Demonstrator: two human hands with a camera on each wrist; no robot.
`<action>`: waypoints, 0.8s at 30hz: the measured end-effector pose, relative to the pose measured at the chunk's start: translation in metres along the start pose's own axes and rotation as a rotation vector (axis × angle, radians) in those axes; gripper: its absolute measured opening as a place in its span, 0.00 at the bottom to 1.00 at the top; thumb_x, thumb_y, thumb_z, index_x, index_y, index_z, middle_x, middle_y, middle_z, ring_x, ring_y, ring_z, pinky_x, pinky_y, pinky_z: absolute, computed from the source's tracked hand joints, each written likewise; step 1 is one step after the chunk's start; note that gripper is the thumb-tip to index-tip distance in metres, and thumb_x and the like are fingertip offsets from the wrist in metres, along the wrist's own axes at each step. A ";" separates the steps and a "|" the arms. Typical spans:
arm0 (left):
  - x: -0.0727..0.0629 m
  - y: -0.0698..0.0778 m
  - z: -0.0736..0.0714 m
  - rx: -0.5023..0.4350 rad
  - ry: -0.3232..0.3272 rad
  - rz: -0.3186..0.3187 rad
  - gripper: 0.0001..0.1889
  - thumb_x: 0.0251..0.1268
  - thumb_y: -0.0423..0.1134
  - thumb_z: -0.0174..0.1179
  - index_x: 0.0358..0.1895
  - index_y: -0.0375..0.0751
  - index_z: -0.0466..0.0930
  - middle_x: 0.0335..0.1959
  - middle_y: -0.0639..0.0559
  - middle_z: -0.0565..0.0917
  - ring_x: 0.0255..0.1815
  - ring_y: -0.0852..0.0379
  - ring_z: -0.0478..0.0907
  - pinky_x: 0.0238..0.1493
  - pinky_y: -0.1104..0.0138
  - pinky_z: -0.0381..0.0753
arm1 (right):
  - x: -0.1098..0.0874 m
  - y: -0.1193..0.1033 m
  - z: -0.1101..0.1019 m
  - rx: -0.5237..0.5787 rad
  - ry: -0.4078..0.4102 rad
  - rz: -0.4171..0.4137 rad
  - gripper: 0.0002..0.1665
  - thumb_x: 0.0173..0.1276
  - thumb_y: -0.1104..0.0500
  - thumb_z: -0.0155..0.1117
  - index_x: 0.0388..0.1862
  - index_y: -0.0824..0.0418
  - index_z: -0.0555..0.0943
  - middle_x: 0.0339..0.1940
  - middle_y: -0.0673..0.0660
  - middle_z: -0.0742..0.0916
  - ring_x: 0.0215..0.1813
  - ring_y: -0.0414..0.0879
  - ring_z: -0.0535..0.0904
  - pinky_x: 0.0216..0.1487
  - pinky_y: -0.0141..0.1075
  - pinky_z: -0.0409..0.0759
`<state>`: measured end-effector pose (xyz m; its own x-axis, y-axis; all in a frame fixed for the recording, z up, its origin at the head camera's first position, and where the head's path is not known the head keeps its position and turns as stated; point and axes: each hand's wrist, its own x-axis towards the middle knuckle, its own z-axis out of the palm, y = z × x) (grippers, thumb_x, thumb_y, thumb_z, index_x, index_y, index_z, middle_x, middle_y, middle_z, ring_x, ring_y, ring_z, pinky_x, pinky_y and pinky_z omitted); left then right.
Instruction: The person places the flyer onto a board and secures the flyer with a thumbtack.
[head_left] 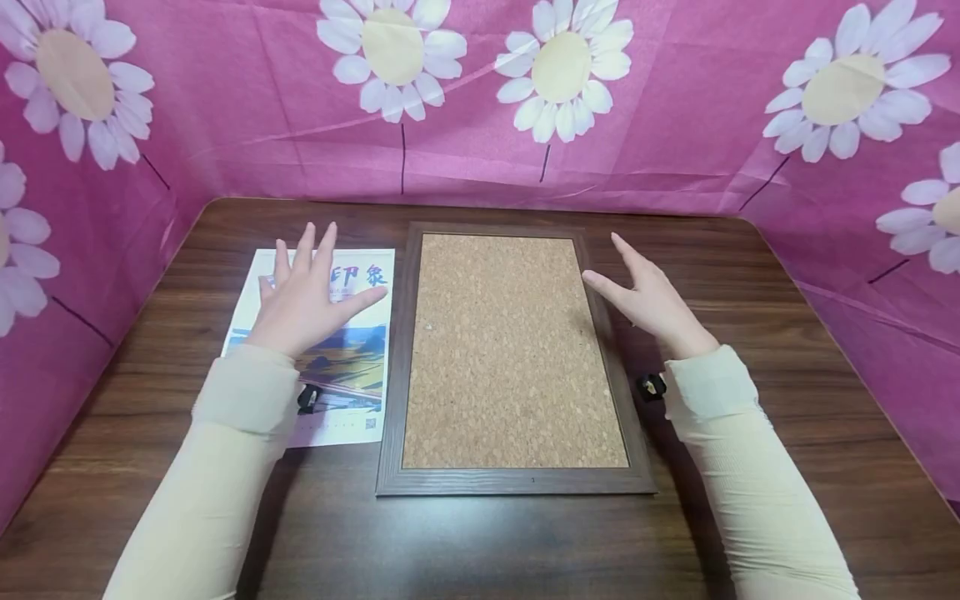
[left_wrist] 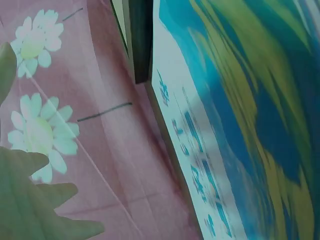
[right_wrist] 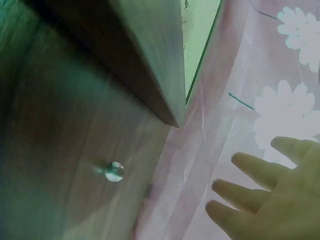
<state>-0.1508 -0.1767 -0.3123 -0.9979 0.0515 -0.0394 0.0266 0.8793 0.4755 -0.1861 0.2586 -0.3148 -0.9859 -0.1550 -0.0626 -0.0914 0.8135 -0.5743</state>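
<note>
A cork board [head_left: 510, 358] in a dark wooden frame [head_left: 517, 482] lies in the middle of the table. To its left lies a printed poster [head_left: 348, 358] with a colourful landscape and large characters. Above the poster hovers my left hand [head_left: 300, 308], fingers spread, holding nothing and covering part of the print. My right hand [head_left: 648, 300] is near the frame's right side, its fingers extended and nothing in its grasp. In the right wrist view a small clear, shiny piece [right_wrist: 114, 171] rests on the table beside the frame; its kind is hard to tell.
The dark wood-grain table [head_left: 787, 400] carries everything. Pink cloth [head_left: 697, 100] with white daisies surrounds its back and sides. A tiny pale speck [head_left: 428, 327] shows on the cork's left part. Both wrists wear a small black device [head_left: 651, 386] at the cuff.
</note>
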 end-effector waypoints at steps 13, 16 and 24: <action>-0.010 -0.038 -0.011 -0.018 0.000 -0.070 0.59 0.58 0.78 0.49 0.81 0.49 0.30 0.81 0.35 0.37 0.78 0.25 0.33 0.67 0.25 0.40 | 0.001 0.019 0.012 0.118 -0.055 0.070 0.49 0.72 0.32 0.52 0.81 0.55 0.53 0.76 0.66 0.67 0.76 0.65 0.61 0.73 0.61 0.60; -0.011 -0.048 -0.011 -0.029 -0.033 -0.093 0.58 0.60 0.77 0.47 0.81 0.46 0.30 0.80 0.31 0.38 0.77 0.23 0.37 0.66 0.25 0.43 | 0.001 0.025 0.013 0.125 -0.076 0.085 0.49 0.72 0.31 0.51 0.81 0.54 0.53 0.76 0.65 0.67 0.75 0.65 0.62 0.72 0.61 0.61; -0.015 -0.069 -0.014 -0.053 -0.145 -0.173 0.58 0.61 0.78 0.43 0.80 0.41 0.30 0.79 0.27 0.37 0.73 0.16 0.37 0.61 0.22 0.44 | 0.000 0.035 0.013 0.169 -0.102 0.120 0.48 0.72 0.32 0.52 0.80 0.56 0.56 0.74 0.68 0.69 0.75 0.64 0.63 0.72 0.61 0.62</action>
<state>-0.1386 -0.2447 -0.3324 -0.9683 -0.0272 -0.2481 -0.1510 0.8553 0.4956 -0.1871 0.2793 -0.3456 -0.9682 -0.1260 -0.2159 0.0585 0.7254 -0.6858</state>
